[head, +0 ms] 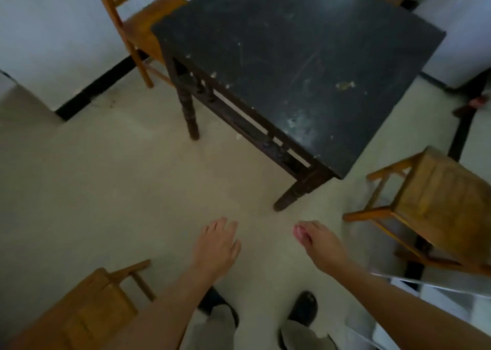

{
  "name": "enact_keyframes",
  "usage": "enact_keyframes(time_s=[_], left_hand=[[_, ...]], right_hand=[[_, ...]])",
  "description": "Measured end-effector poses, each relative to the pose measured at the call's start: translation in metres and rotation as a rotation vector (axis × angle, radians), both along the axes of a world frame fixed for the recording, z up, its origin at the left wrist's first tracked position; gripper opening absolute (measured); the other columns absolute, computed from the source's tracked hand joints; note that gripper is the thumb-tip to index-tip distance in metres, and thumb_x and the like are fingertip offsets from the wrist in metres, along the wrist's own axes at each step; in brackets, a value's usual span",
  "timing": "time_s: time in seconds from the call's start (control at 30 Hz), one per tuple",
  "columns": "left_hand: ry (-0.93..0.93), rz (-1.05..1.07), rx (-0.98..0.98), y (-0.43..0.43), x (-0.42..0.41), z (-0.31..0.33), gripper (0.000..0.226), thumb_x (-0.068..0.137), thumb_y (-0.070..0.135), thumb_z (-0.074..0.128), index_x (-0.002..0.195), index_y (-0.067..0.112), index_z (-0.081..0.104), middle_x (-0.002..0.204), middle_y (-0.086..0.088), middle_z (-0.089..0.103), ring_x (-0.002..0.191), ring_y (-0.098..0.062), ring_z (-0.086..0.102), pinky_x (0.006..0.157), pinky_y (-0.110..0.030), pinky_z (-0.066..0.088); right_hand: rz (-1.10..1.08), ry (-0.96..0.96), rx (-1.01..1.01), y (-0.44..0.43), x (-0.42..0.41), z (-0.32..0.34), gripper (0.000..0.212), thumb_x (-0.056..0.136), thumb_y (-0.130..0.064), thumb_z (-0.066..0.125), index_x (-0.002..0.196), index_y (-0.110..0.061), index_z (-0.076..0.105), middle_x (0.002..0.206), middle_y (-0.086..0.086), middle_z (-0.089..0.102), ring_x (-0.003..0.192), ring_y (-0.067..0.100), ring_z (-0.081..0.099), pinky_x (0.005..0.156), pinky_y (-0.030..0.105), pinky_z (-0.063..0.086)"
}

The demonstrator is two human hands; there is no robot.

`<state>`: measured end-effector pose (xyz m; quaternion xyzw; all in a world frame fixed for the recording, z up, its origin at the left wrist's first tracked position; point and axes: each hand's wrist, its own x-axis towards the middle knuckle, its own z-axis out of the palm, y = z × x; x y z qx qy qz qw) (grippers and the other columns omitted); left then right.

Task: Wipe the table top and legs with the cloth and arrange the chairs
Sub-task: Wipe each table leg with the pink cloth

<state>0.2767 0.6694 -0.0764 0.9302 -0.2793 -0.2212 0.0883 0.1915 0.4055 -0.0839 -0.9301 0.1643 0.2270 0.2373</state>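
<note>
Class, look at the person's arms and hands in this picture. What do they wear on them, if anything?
The left forearm and right forearm are bare as far as the frame shows, no sleeves in view. The left hand and right hand wear no gloves, and no watch, ring or bracelet shows, though the picture is blurred.

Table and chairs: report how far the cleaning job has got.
Nothing looks done: the table top shows pale smudges and specks. In hand: the right hand pinches what looks like a pink cloth over the floor, apart from the table; the left hand is open, empty. Left: wiping top and legs, then arranging chairs; the right chair and the near chair stand away from the table.
</note>
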Motion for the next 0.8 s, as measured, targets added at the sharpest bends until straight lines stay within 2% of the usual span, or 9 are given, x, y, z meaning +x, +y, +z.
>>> enact_keyframes(time_s=[0.17,0.27,0.33,0.43,0.53,0.6,0.67,0.7,0.8], left_hand=[[-0.034,-0.043,-0.071,-0.082,-0.011,-0.064,0.050,0.087,0.041,0.038,0.113,0.008,0.065,0.109,-0.016,0.066,0.092,-0.032,0.066,0.075,-0.041,0.055],[-0.090,-0.037,-0.168,-0.133,-0.003,-0.110,0.053,0.095,0.043,0.038,0.133,0.008,0.051,0.133,-0.021,0.052,0.117,-0.037,0.053,0.095,-0.047,0.044],[-0.210,-0.073,-0.193,-0.162,0.011,-0.139,0.052,0.098,0.042,0.041,0.142,0.013,0.039,0.147,-0.019,0.037,0.133,-0.036,0.037,0.108,-0.045,0.032],[-0.431,-0.098,-0.268,-0.200,0.043,-0.176,0.057,0.099,0.046,0.037,0.147,0.016,0.030,0.155,-0.017,0.024,0.142,-0.035,0.022,0.114,-0.045,0.020],[-0.619,-0.099,-0.318,-0.226,0.071,-0.203,0.060,0.099,0.049,0.030,0.149,0.015,0.028,0.156,-0.016,0.023,0.145,-0.034,0.016,0.116,-0.045,0.014],[-0.718,-0.117,-0.366,-0.238,0.084,-0.219,0.059,0.100,0.049,0.030,0.146,0.012,0.034,0.154,-0.015,0.029,0.145,-0.033,0.018,0.118,-0.046,0.015],[-0.819,-0.115,-0.441,-0.245,0.092,-0.232,0.055,0.100,0.046,0.032,0.141,0.010,0.041,0.150,-0.016,0.037,0.143,-0.034,0.024,0.116,-0.049,0.020],[-0.857,-0.100,-0.481,-0.247,0.094,-0.236,0.054,0.100,0.045,0.033,0.140,0.009,0.043,0.148,-0.015,0.039,0.142,-0.034,0.026,0.115,-0.049,0.022],[-0.944,-0.046,-0.611,-0.255,0.096,-0.253,0.051,0.100,0.043,0.034,0.137,0.010,0.047,0.145,-0.014,0.043,0.140,-0.033,0.029,0.115,-0.048,0.021]], right_hand=[[-0.240,-0.056,0.037,-0.076,-0.044,-0.078,0.035,0.099,-0.020,0.053,0.131,-0.009,0.057,0.121,0.014,0.062,0.107,0.031,0.061,0.094,0.038,0.048],[-0.418,-0.134,0.074,-0.117,-0.043,-0.140,0.033,0.098,-0.033,0.051,0.121,-0.012,0.063,0.108,0.013,0.069,0.100,0.031,0.065,0.088,0.038,0.050],[-0.554,-0.220,0.107,-0.136,-0.026,-0.179,0.034,0.098,-0.032,0.053,0.123,-0.011,0.062,0.111,0.012,0.069,0.103,0.030,0.065,0.092,0.041,0.051],[-0.731,-0.371,0.233,-0.154,0.024,-0.221,0.036,0.098,-0.029,0.055,0.131,-0.013,0.057,0.119,0.010,0.066,0.106,0.028,0.064,0.095,0.045,0.053],[-0.920,-0.580,0.577,-0.155,0.084,-0.236,0.036,0.101,-0.022,0.052,0.136,-0.013,0.051,0.117,0.011,0.065,0.099,0.029,0.067,0.081,0.035,0.058],[-0.972,-0.762,0.606,-0.136,0.104,-0.242,0.024,0.103,-0.026,0.048,0.122,-0.017,0.060,0.106,0.006,0.067,0.095,0.024,0.067,0.083,0.037,0.057],[-0.799,-0.988,0.366,-0.099,0.089,-0.276,0.027,0.104,-0.033,0.042,0.101,-0.019,0.064,0.096,0.004,0.066,0.087,0.018,0.063,0.083,0.040,0.055],[-0.643,-1.047,0.280,-0.079,0.068,-0.298,0.029,0.104,-0.032,0.041,0.101,-0.015,0.065,0.099,0.006,0.065,0.088,0.015,0.059,0.084,0.037,0.053],[-0.074,-0.999,0.332,-0.056,0.000,-0.378,0.016,0.098,-0.008,0.056,0.108,-0.009,0.068,0.115,0.004,0.065,0.103,0.013,0.059,0.090,0.036,0.051]])
